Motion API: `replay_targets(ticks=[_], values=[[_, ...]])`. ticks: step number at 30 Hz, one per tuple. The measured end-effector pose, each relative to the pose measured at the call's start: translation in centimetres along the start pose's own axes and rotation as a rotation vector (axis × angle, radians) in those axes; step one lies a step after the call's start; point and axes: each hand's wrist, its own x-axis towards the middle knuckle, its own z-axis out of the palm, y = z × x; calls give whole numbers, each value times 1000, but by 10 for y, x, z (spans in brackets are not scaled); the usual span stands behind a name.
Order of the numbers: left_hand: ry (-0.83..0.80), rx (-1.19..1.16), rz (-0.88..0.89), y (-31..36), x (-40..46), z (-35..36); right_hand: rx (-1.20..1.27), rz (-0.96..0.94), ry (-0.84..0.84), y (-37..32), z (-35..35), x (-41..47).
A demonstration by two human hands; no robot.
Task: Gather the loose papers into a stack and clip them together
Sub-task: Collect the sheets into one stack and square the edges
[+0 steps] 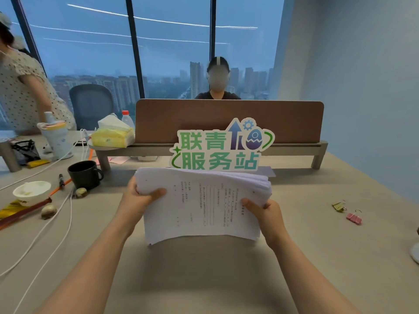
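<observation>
A thick stack of white printed papers stands on its lower edge on the beige desk, tilted toward me. My left hand grips its left side with the thumb on the front sheet. My right hand grips the right side the same way. The top edges fan slightly at the upper right. Two binder clips lie on the desk to the right, apart from my hands: an olive-gold clip and a pink clip.
A green-lettered sign stands just behind the stack, before a brown divider. At left are a black mug, white bowl, pens, white cables and a tissue pack. A person sits behind the divider; another stands far left.
</observation>
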Motion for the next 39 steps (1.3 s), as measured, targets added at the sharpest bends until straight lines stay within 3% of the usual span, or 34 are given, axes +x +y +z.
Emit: replay_targets(ticks=[5,13,18,27,33,39], values=[[120,-53,-107,-20,-9,15,-18,10,-16,4,5,-4],[176,13,47,2,-7,30,2,-128,135,2,6,2],[135,-65,12,-5,-13,30,-128,-311,232,3,-1,-2],[316,-109,-29,36,4,44,-647,-725,229,-34,3,22],[387,-71,-77,40,10,47,-681,-769,223,-26,-4,23],[359,-40,-76,37,8,44,-686,-750,198,-27,-4,23]])
